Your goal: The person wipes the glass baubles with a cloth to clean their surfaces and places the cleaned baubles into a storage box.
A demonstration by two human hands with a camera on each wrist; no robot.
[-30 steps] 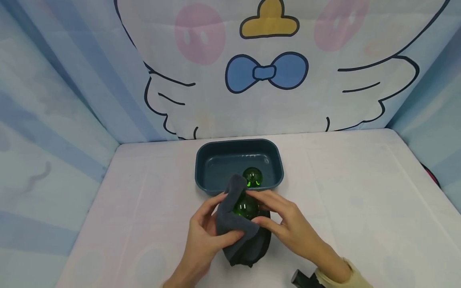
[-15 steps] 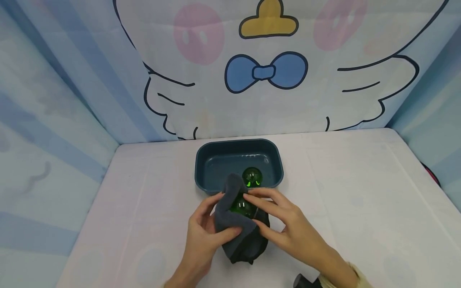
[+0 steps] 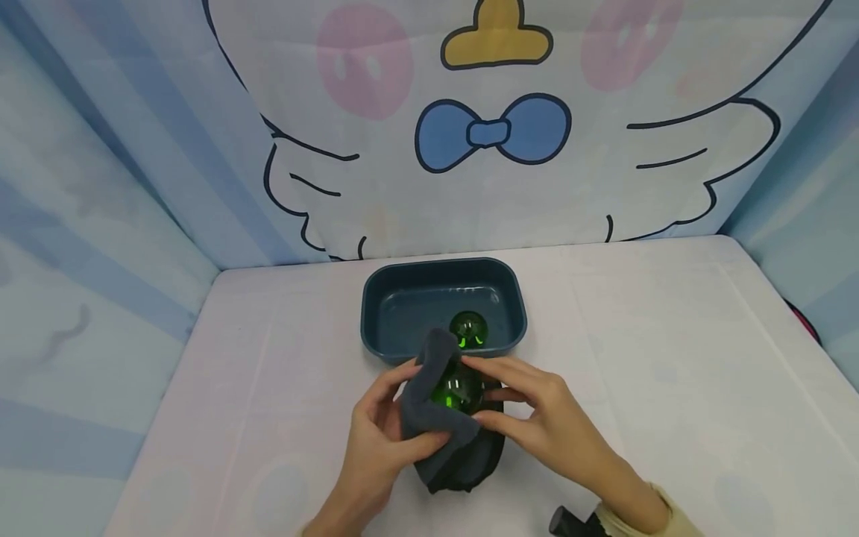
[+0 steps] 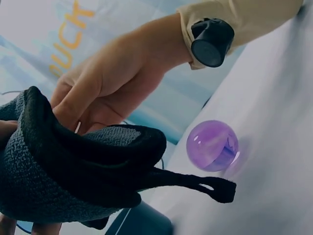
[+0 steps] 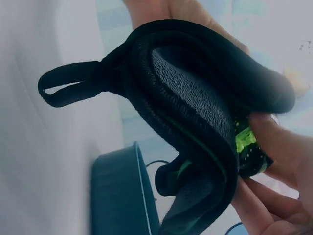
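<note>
In the head view my left hand (image 3: 379, 444) holds a folded dark grey cloth (image 3: 463, 462) with a black edge, its thumb pressing the near side. A clear green ball (image 3: 459, 389) sits in the fold of this cloth. The fingers and thumb of my right hand (image 3: 550, 418) pinch that ball from the right. Seen from the right wrist, the cloth (image 5: 195, 103) wraps the ball and mostly hides it; a black loop (image 5: 68, 83) sticks out from its edge.
Just beyond the hands stands a dark teal tray (image 3: 396, 306) with another green ball (image 3: 468, 329) at its near right. A purple ball (image 4: 212, 146) rests on the white tabletop in the left wrist view. Patterned cloth walls (image 3: 483, 201) enclose the table's back and sides.
The right fingers have shifted their grip on the green ball, which sat deeper in the cloth half a second ago and now shows more. The left hand keeps its hold.
</note>
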